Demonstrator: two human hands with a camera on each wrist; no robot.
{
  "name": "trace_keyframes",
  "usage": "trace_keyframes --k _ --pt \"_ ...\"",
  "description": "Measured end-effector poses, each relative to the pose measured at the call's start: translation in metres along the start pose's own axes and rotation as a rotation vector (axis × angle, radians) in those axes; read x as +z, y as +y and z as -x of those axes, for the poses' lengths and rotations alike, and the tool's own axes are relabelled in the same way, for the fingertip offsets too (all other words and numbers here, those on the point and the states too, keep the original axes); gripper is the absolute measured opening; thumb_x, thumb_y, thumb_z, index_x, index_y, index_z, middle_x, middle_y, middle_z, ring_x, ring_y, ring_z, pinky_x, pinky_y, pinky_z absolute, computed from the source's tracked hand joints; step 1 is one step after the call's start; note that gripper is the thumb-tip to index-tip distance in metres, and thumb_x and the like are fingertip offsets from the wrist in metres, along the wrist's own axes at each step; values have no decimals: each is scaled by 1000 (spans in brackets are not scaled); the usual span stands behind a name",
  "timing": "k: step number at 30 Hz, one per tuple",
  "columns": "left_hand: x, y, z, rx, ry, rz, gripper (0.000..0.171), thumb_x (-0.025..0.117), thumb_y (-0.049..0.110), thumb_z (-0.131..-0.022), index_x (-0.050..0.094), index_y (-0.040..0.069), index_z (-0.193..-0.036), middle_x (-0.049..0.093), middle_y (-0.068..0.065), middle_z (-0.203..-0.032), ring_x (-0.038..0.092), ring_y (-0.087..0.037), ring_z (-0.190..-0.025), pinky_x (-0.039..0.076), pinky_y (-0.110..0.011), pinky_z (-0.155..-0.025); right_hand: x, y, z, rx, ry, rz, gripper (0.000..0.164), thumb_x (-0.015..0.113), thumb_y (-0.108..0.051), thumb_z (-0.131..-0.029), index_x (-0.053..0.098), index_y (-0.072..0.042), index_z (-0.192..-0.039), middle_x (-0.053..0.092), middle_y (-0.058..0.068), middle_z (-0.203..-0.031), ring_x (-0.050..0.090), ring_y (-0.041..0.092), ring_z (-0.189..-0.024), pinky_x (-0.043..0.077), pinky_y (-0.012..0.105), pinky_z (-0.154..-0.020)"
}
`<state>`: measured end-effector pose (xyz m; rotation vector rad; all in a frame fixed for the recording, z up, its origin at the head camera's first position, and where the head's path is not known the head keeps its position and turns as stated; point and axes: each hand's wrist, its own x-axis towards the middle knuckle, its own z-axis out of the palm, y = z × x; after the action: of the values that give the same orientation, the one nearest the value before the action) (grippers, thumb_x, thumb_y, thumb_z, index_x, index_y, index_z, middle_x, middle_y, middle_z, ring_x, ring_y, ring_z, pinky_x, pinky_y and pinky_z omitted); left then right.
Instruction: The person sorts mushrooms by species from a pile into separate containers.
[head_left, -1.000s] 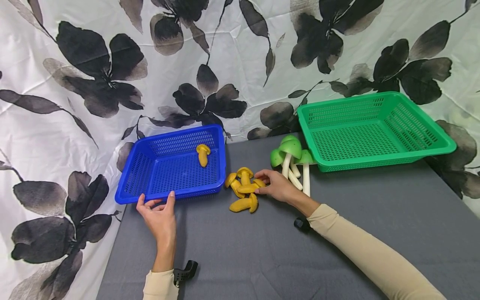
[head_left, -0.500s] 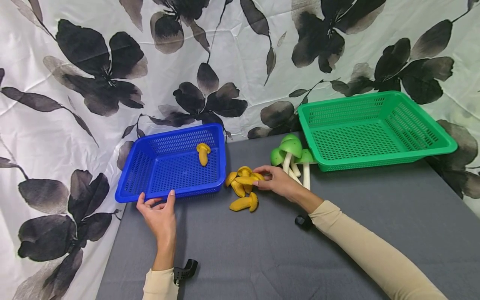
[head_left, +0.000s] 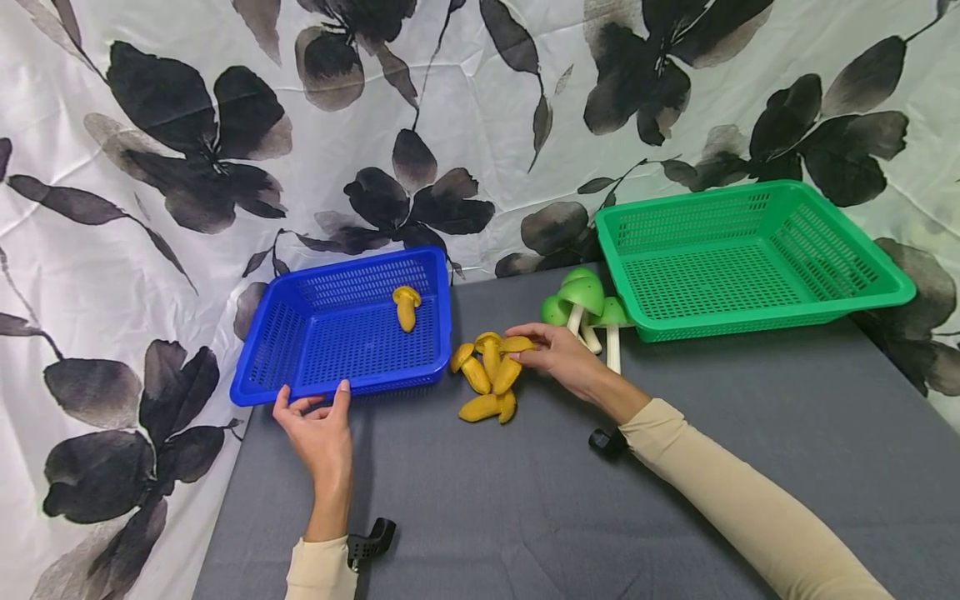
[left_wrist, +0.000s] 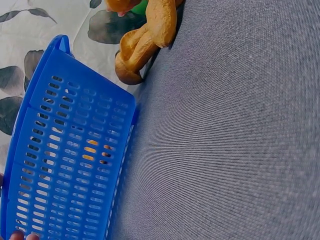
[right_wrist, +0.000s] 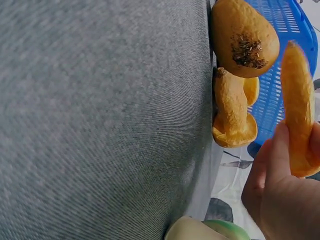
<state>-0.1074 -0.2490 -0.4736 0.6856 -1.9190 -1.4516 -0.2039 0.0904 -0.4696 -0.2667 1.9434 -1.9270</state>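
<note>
My right hand [head_left: 558, 354] pinches a yellow mushroom [head_left: 508, 377] between thumb and fingers, its stem pointing down toward me in the head view. In the right wrist view that mushroom [right_wrist: 298, 90] appears raised off the table. Close by on the cloth are three more: a left one [head_left: 472, 371], a middle one [head_left: 490, 358] and a nearer one [head_left: 480, 407] lying sideways. At the blue basket [head_left: 337, 392], my left hand [head_left: 318, 429] grips the near rim with thumb and fingers. One yellow mushroom [head_left: 407, 310] lies inside that basket.
Several green-capped mushrooms [head_left: 581, 293] with white stems lie just beyond my right hand, against the green basket [head_left: 750, 321] at the back right. A grey cloth [head_left: 465, 508] covers the table. Behind it hangs a floral curtain [head_left: 480, 125].
My right hand has picked the yellow mushroom out of the group, raised it slightly, and turned its stem from pointing left to pointing toward me. The left hand stays at the basket rim.
</note>
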Motion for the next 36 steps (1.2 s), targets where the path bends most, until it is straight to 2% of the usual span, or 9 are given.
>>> trace_keyframes --k 4,8,13,19,24,30,36 --pt "0 0 0 0 1 -2 89 81 38 -87 27 16 -154 52 -11 -117 55 -19 -78 42 -23 -67 -1 1 -1 -13 12 -26 50 71 -10 -96 54 0 -142 58 13 -141 60 21 -120 51 40 -101" --pt "0 -1 0 5 3 -6 91 81 39 -87 26 12 -154 52 -12 -117 55 -20 -79 42 -23 -67 -1 -2 0 -14 8 -54 46 68 -7 -97 55 -5 -141 56 13 -143 64 22 -116 57 42 -92" --pt "1 -1 0 3 7 -11 89 80 39 -87 27 14 -154 52 -12 -117 56 -21 -80 43 -23 -67 0 -10 0 -33 -6 -52 42 68 -5 -97 57 -9 -137 54 12 -143 64 25 -115 59 41 -86" --pt "1 0 1 -6 9 -12 89 80 40 -87 27 15 -154 52 -7 -114 55 -21 -79 42 -23 -67 2 -20 -3 -56 -51 -41 44 72 -1 -93 59 -8 -135 55 13 -140 66 27 -112 59 40 -88" --pt "1 1 1 -8 8 -1 89 81 40 -87 27 16 -154 52 -6 -113 55 -21 -79 43 -23 -67 4 -28 -6 -76 -87 -40 46 70 4 -91 59 -7 -135 56 14 -139 66 29 -114 57 40 -91" --pt "2 0 2 3 10 3 90 81 38 -87 27 14 -155 51 -10 -114 55 -20 -78 42 -23 -66 5 -36 -11 -99 -83 -33 48 70 1 -92 58 -9 -137 57 10 -140 66 30 -115 57 40 -91" --pt "2 0 2 14 12 5 89 81 37 -87 27 14 -154 51 -10 -114 55 -20 -78 42 -23 -66 8 -42 -18 -104 -76 -6 47 71 -3 -91 58 -7 -136 60 9 -136 65 29 -114 57 42 -92"
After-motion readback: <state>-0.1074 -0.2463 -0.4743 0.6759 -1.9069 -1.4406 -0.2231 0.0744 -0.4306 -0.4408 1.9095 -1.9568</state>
